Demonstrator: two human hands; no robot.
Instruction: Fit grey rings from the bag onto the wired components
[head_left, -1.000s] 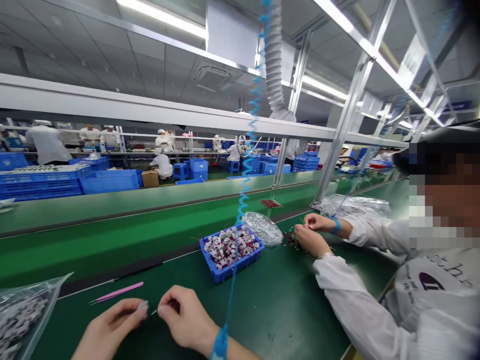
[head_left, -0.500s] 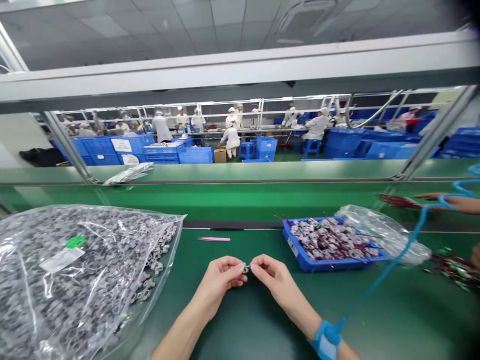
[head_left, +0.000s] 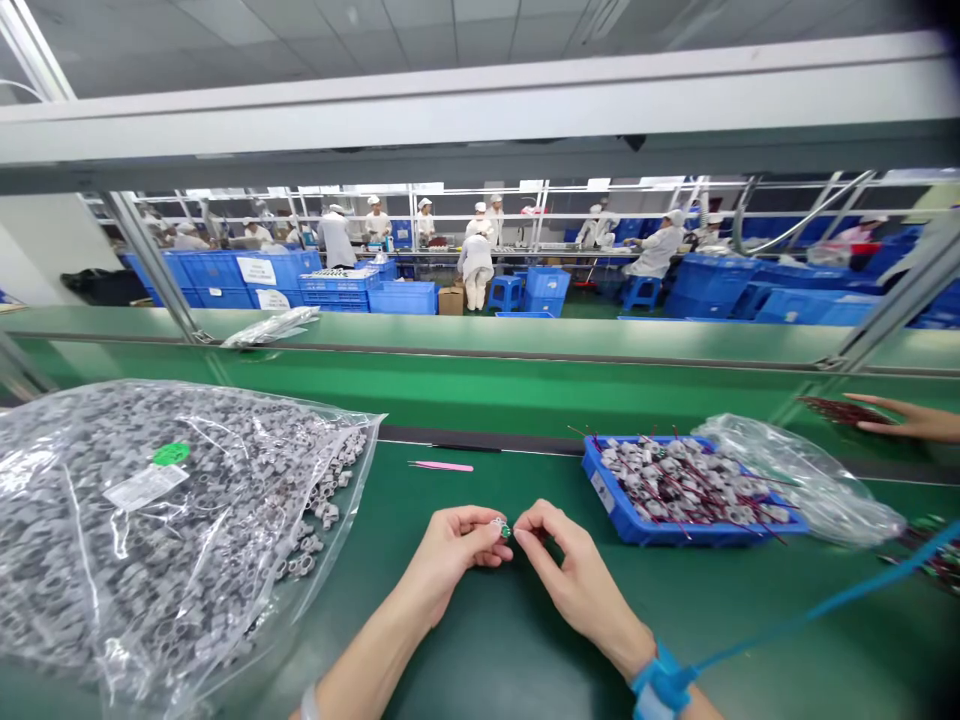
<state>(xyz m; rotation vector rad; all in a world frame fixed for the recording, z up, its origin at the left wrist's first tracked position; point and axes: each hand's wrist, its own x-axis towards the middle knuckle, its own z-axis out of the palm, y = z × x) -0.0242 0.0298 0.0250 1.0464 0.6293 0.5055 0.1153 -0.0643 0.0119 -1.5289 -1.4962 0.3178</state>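
**Gaps around the hands at the green table (head_left: 510,650)**

Left hand (head_left: 457,553) and right hand (head_left: 577,570) almost touch, with open green surface in front of the body. A bulging plastic bag (head_left: 172,520) blocks the way left, and a blue tray (head_left: 637,530) blocks the way right, with a blue cord (head_left: 810,603) crossing low beyond the right hand. Pink tweezers (head_left: 441,466) lie in the gap between bag and tray.

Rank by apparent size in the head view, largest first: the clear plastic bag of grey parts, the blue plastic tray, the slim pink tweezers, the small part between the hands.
1. Clear plastic bag of grey parts
2. Blue plastic tray
3. Slim pink tweezers
4. Small green-topped part
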